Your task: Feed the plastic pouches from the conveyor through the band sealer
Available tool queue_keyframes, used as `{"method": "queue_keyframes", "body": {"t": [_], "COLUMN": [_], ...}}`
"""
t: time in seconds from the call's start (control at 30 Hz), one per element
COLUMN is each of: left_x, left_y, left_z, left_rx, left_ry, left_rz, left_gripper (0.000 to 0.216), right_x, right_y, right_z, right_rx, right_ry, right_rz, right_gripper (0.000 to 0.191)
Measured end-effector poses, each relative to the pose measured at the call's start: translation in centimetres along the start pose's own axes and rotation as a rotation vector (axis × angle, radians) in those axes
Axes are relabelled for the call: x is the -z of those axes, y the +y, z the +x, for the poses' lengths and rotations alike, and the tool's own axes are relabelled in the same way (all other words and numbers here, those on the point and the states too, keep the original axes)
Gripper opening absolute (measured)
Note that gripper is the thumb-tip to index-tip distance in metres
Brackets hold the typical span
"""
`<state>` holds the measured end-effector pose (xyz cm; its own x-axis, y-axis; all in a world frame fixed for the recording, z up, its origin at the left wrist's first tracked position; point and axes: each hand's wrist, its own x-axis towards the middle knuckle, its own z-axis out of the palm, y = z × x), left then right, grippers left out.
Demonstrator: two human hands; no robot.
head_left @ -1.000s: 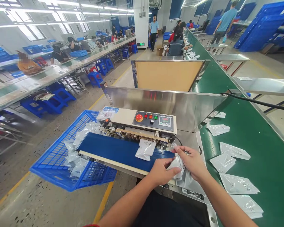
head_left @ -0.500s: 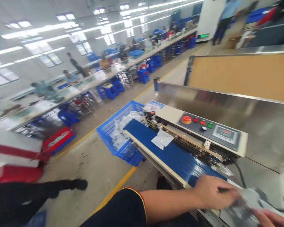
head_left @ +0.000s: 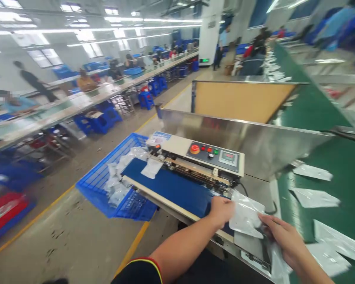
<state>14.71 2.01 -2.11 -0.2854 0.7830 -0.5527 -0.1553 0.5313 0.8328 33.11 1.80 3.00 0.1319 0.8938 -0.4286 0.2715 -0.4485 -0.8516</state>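
Observation:
A clear plastic bag (head_left: 245, 215) is stretched between my two hands at the near end of the sealing machine (head_left: 177, 146). My left hand (head_left: 221, 213) pinches its left edge, over the blue conveyor belt (head_left: 165, 187). At the bag's right edge my right hand (head_left: 284, 236) grips it between thumb and fingers. Another plastic bag hangs below my right hand; whether the fingers hold it, I cannot tell. On the belt's far end lies one more bag (head_left: 151, 168), its edge against the sealing track. What the bags contain is unclear.
A blue plastic basket (head_left: 97, 187) with several bags stands past the belt's far end. On the right, a green conveyor (head_left: 352, 161) carries several flat bags. A metal panel (head_left: 225, 122) rises behind the machine. Other people sit along a long bench (head_left: 56, 106).
The view has swung right, bringing the green conveyor into sight. The bag on the belt has travelled toward the basket. The bag in my hands, blurred before, is now spread out.

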Motion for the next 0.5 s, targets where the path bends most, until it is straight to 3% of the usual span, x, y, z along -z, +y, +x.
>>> {"method": "queue_keyframes", "body": {"t": [0.1,0.17,0.33,0.43,0.5], "left_x": [0.6,1.6,7.2,10.5,11.0], "left_y": [0.7,1.1,2.0,1.8,1.2], "left_z": [0.8,1.6,2.8,0.9,-1.5], "left_rx": [-0.055,-0.076,-0.156,-0.371,-0.501], "left_ry": [0.028,0.033,0.088,0.274,0.263], "left_rz": [-0.032,-0.034,-0.038,-0.012,0.028], "left_gripper": [0.031,0.031,0.037,0.044,0.049], "right_x": [-1.6,-3.0,-5.3,-5.5,-5.7], "right_y": [-1.7,-2.3,-3.4,-3.7,-4.0], "right_z": [1.4,2.4,2.8,1.5,0.3], "right_rx": [-0.115,-0.096,-0.037,-0.002,0.021], "right_ry": [-0.035,-0.047,-0.105,-0.015,0.039], "right_rz": [0.090,0.096,0.105,0.181,0.233], "right_gripper": [0.044,0.045,0.046,0.051,0.054]}}
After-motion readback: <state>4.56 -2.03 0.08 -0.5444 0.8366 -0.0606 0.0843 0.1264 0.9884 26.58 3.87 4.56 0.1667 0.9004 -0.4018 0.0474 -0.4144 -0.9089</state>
